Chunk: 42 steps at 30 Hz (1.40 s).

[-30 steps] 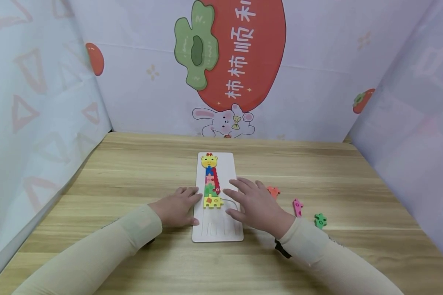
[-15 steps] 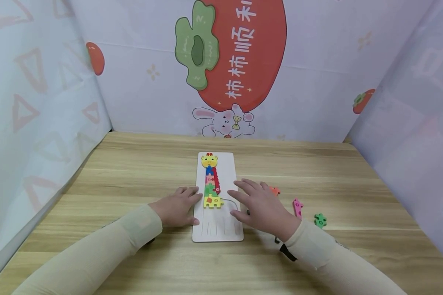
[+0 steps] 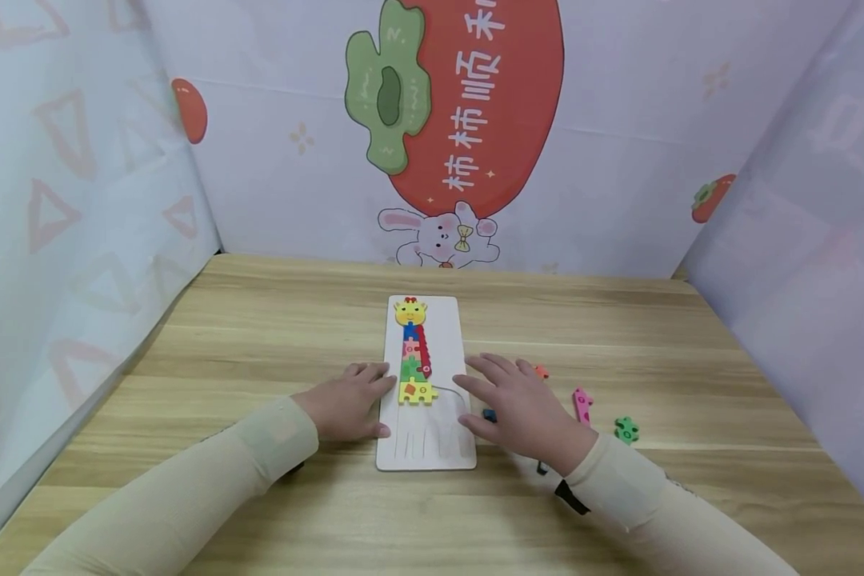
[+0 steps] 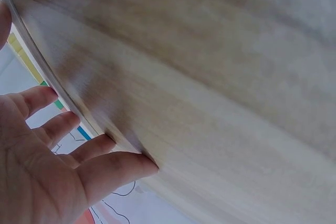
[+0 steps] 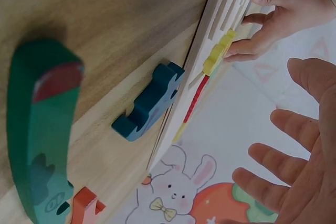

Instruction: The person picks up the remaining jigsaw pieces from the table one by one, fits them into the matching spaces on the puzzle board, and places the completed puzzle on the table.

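A pale wooden puzzle board lies on the table, with a yellow giraffe head piece, a red mane piece and a column of coloured jigsaw pieces set along its left side. The lowest of these is a yellow piece. My left hand rests at the board's left edge, fingertips against its side in the left wrist view. Above the board's right edge, my right hand is spread and holds nothing. Beneath it, a blue piece lies beside the board in the right wrist view.
Right of the board lie a pink piece, a small green piece and an orange piece partly behind my right hand. A long dark green piece is close to the right wrist camera. Printed cloth walls enclose the table.
My right hand has drifted right, off the board's middle toward its right edge, uncovering the blue piece and covering more of the orange one. The left hand stays in place.
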Motion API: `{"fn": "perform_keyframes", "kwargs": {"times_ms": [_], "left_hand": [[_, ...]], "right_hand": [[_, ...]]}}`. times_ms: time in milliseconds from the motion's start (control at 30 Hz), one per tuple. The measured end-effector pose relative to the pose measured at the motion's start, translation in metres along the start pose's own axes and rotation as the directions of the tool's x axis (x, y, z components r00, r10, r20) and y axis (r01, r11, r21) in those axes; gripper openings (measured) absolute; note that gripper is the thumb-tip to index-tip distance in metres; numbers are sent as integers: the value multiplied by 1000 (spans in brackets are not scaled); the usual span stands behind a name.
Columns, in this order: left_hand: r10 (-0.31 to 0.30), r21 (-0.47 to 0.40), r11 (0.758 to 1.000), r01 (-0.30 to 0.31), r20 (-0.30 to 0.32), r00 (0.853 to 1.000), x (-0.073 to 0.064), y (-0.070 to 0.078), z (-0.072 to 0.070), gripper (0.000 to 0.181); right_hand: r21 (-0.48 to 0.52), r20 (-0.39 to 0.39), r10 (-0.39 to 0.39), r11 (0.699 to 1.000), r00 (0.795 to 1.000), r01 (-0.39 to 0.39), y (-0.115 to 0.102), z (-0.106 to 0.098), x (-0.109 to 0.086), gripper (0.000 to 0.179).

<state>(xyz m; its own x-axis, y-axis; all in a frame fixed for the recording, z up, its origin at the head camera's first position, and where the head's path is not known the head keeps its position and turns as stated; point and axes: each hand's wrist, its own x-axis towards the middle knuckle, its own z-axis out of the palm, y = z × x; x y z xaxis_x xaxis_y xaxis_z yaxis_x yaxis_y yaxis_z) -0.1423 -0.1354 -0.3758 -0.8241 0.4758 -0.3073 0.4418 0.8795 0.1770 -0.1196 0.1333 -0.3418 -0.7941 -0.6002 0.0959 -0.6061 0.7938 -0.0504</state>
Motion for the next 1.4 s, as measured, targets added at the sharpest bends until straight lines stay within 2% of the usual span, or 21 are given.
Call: {"fn": "perform_keyframes", "kwargs": {"times_ms": [533, 1400], "left_hand": [[-7, 4, 1000, 7, 15, 1000, 0, 1, -2, 82], [6, 15, 1000, -6, 7, 1000, 3, -2, 1, 82]], "right_hand": [[-31, 22, -19, 999, 1000, 20, 6, 5, -6, 57], [10, 38, -47, 999, 998, 47, 19, 11, -17, 61]]}}
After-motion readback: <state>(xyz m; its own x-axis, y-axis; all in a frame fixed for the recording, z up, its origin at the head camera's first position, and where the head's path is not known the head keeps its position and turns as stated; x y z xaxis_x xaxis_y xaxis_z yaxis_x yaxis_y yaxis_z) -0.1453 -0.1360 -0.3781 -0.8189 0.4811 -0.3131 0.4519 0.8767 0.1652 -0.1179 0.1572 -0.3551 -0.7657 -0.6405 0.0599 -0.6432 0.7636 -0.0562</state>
